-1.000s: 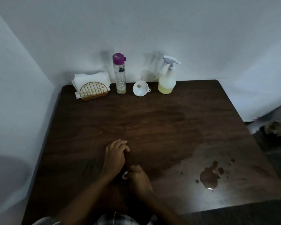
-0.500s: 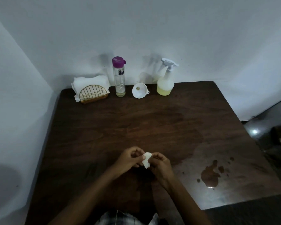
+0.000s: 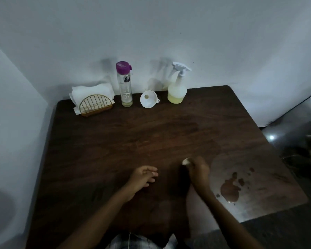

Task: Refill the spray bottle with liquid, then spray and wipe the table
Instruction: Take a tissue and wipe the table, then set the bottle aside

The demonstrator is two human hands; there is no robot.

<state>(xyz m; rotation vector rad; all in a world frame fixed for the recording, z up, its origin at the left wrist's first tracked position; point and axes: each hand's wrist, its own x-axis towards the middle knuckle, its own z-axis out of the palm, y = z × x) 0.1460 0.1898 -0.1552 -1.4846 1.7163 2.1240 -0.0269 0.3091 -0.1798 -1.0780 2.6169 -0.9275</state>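
The spray bottle [image 3: 177, 90] stands at the table's [image 3: 115, 141] back edge, beside a white funnel [image 3: 148, 99]. Near the front edge, the right hand [image 3: 198, 170] grips a small white wad [image 3: 185, 161]; the left hand [image 3: 144, 176] rests loosely open, empty.

Wide open dark wooden table [image 3: 133, 141] mid-surface; obstacles line the back edge: gold wire napkin holder [image 3: 95, 105], purple-capped clear bottle [image 3: 125, 85], white funnel [image 3: 148, 99], white spray bottle [image 3: 177, 87].
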